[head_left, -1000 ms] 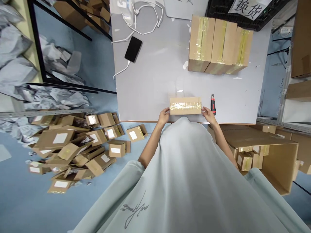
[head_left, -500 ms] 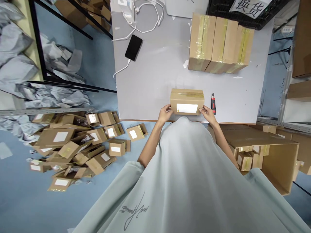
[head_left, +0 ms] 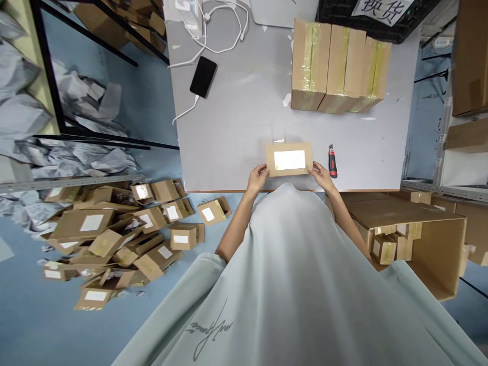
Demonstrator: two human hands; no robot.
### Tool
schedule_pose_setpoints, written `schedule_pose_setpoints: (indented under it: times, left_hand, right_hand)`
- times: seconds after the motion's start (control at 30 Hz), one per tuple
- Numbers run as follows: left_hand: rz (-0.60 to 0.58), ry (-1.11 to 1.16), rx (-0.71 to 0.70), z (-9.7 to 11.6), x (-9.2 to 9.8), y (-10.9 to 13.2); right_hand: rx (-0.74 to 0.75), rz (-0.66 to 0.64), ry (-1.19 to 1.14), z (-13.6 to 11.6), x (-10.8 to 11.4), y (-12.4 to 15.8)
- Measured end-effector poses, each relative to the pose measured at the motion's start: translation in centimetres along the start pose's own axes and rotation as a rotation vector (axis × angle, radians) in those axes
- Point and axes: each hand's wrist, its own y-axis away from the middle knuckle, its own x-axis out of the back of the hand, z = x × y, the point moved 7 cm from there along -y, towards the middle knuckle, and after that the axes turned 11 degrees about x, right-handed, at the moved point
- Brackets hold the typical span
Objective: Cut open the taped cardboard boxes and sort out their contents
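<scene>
A small cardboard box (head_left: 288,173) is held between my two hands near the table's front edge. Its face with a white label (head_left: 290,159) is turned up toward me. My left hand (head_left: 258,178) grips the box's left end, thumb and fingers closed on it. At the opposite end, my right hand (head_left: 321,176) pinches the right edge the same way. Just right of that hand lies a red and black utility knife (head_left: 333,161) on the grey table (head_left: 236,122).
Three taped cardboard boxes (head_left: 339,66) stand in a row at the back right, by a black crate (head_left: 404,25). A phone (head_left: 203,76) on a cable lies back left. Opened boxes (head_left: 114,234) heap on the floor at left; a large carton (head_left: 438,254) stands at right.
The box has been tipped so its labelled face points up and its taped top no longer shows. Both hands keep their hold at its ends. The whole view has shifted slightly.
</scene>
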Motion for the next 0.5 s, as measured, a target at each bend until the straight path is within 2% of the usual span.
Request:
schedule_pose_setpoints:
  times: [0.1, 0.27, 0.37, 0.5]
  left_hand:
    - [-0.021, -0.010, 0.015, -0.4, -0.4, 0.4]
    - [-0.050, -0.011, 0.002, -0.1, -0.5, 1.0]
    - [-0.023, 0.018, -0.050, 1.3, 0.6, 1.5]
    - [0.028, 0.026, -0.171, 4.2, 2.4, 2.7]
  right_hand:
    - [-0.046, -0.009, -0.008, 0.8, -0.5, 0.2]
    - [-0.017, 0.003, -0.020, 0.3, -0.4, 0.9]
    - [0.014, 0.014, -0.012, -1.0, 0.3, 1.3]
    - [0.115, 0.013, -0.034, -3.7, 1.5, 1.2]
